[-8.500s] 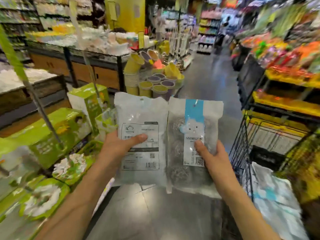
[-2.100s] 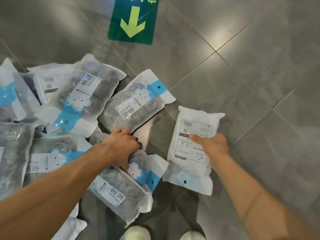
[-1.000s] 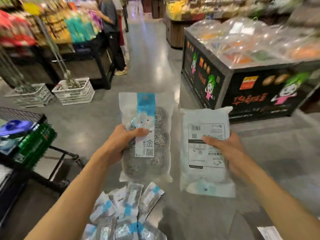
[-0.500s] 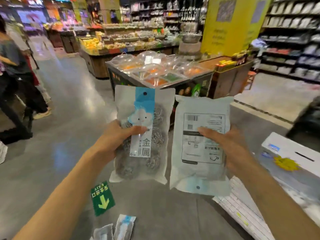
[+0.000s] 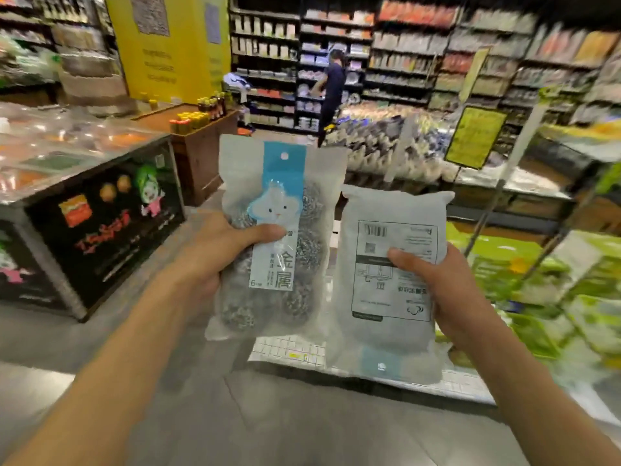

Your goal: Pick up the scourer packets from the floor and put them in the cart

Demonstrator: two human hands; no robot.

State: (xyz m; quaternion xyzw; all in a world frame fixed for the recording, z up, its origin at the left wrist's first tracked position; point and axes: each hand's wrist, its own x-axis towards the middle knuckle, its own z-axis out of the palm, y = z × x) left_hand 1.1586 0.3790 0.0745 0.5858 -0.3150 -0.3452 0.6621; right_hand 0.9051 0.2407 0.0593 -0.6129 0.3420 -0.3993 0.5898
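Head view shows both hands raised in front of the person, each holding one scourer packet upright above the grey floor [image 5: 302, 422]. Left hand [image 5: 215, 253] has its grip clamped on the front-facing packet [image 5: 279, 237]: the thumb lies across the blue and white label and the other fingers are hidden behind the bag. Steel scourers show through the clear plastic on either side of the label, and a blue strip with a hang hole runs to the top edge above the thumb. Right hand [image 5: 450, 284] has its grip clamped on the back-facing packet [image 5: 389, 280], thumb pressed on the printed panel just below the barcode, fingers hidden behind. This packet is turned upside down, its blue strip and hang hole at the bottom, below the hand. The two packets hang side by side, edges just apart, the left one held a little higher.

Left of the left hand stands a black display counter [image 5: 100, 223] with cartoon figures on its side. Right of the right hand lie blurred green boxes [image 5: 551, 280]. Beyond the packets, well apart, a person in dark clothes [image 5: 331, 92] stands at the shelving [image 5: 420, 62]. No part of the cart can be made out.
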